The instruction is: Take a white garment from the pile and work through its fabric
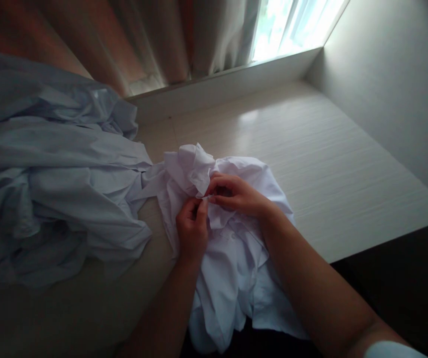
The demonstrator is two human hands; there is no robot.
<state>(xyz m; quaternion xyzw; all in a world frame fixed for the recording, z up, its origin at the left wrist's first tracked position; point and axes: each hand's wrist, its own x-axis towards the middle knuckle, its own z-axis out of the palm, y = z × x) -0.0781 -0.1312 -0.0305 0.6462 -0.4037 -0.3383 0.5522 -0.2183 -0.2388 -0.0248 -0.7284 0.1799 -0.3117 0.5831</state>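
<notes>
Head cam: your L hand (192, 228) and R hand (238, 195) are both pinching the white shirt (217, 278), fingertips nearly meeting at a fold in its upper part. It's lying crumpled on the pale tabletop (333, 149), a small btn (232, 236) showing (its bottom's spilling over the near edge (388, 237)). On your L, a white garment pile (60, 164) is crowding in; moving room's opening R & fwd, twd side panel (392, 89) & ledge (232, 83).
</notes>
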